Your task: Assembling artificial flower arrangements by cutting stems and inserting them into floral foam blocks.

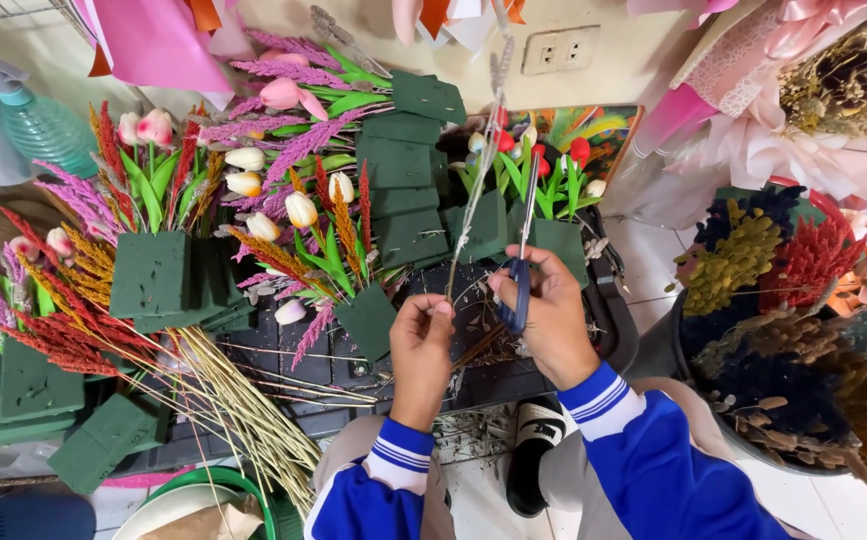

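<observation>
Holding a thin dried stem [473, 200] upright, the left hand [421, 345] pinches its lower end, while the right hand [551, 315] grips blue-handled scissors [521, 275], blades beside it. Cutting so near the fingertips [440, 310] could nick them, I think, or the brittle stem may snap.

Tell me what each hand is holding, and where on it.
Left hand pinches a dried stem near its lower end. Right hand holds scissors by the blue handles.
</observation>
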